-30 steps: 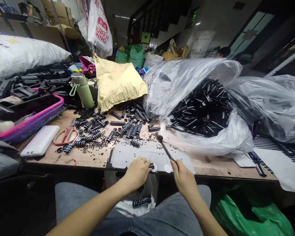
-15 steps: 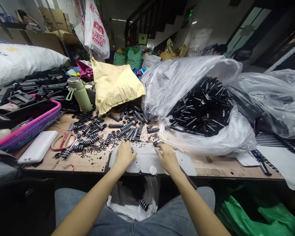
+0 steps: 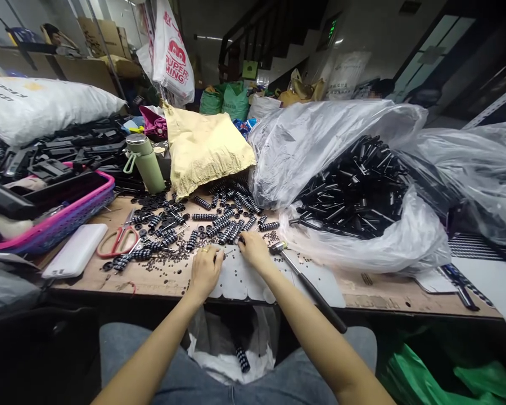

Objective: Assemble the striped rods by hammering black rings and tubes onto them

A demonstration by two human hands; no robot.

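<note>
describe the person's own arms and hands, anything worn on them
The left hand wears a gold-coloured ring on one finger; the right hand shows no ring, watch or band. Neither is gloved. The left arm and right arm are uncovered to the picture's edge, no sleeves in view.

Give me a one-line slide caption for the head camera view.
Left hand and right hand rest on a white plastic sheet beside black-and-white striped spools, a black-handled hammer lying alongside.
</note>
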